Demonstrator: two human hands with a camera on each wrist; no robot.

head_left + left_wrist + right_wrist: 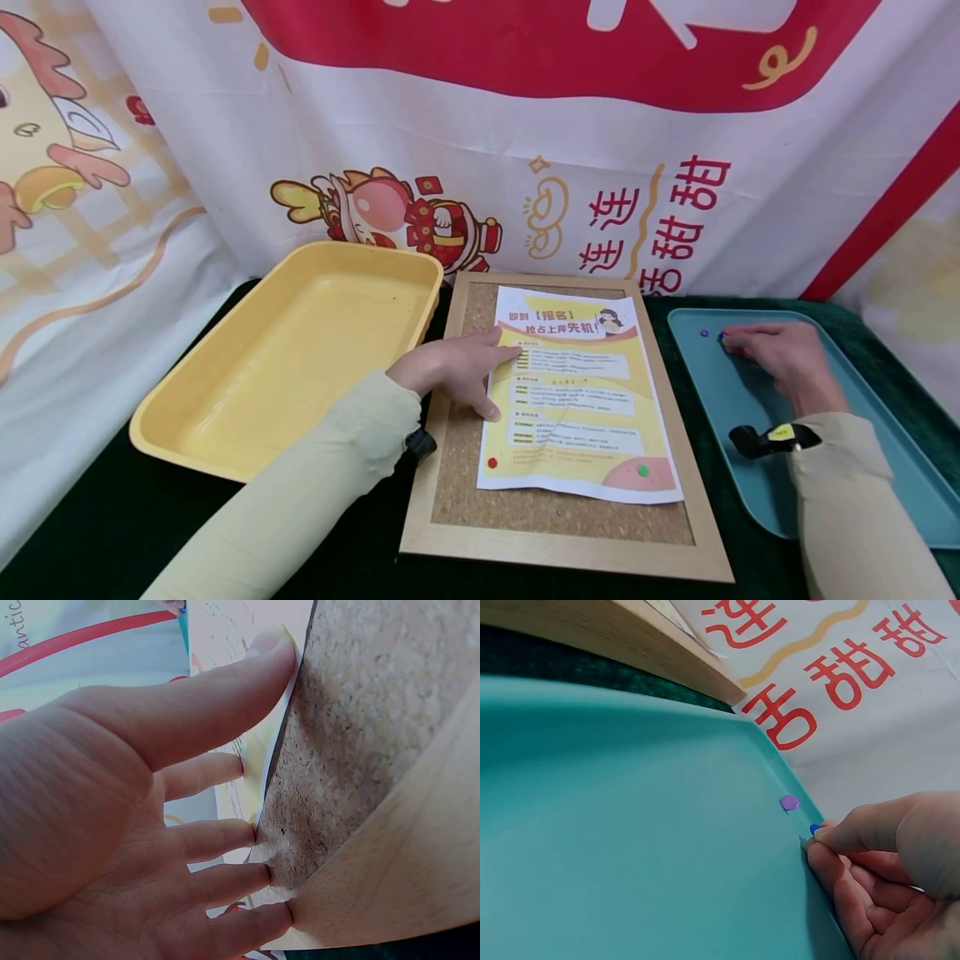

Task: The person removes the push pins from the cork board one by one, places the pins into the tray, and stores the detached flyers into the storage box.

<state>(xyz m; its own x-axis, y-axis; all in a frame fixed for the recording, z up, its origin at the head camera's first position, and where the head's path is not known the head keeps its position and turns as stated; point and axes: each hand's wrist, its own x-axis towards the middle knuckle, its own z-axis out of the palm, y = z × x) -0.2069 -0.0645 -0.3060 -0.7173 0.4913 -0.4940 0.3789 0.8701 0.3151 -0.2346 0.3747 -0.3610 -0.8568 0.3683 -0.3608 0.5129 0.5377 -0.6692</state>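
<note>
Fingers of the left hand (452, 367) lie flat and spread, pressing the one flyer (577, 392) onto the cork board (465, 492), with two pins in it: red (492, 462) at seven o'clock, green (642, 470) at five. Over at three o'clock, the right hand (780, 358) pinches a blue pin (815, 828) in the teal tray (630, 862), one purple pin (789, 802) just beside; one yellow tray (300, 350) sits at nine.

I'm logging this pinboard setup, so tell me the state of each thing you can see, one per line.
Flyer: flat on the cork board, red pin and green pin in bottom corners.
Left hand: pressing the flyer's edge.
Right hand: pinching a blue pin.
Purple pin: loose in teal tray.
Yellow tray: empty.
</note>
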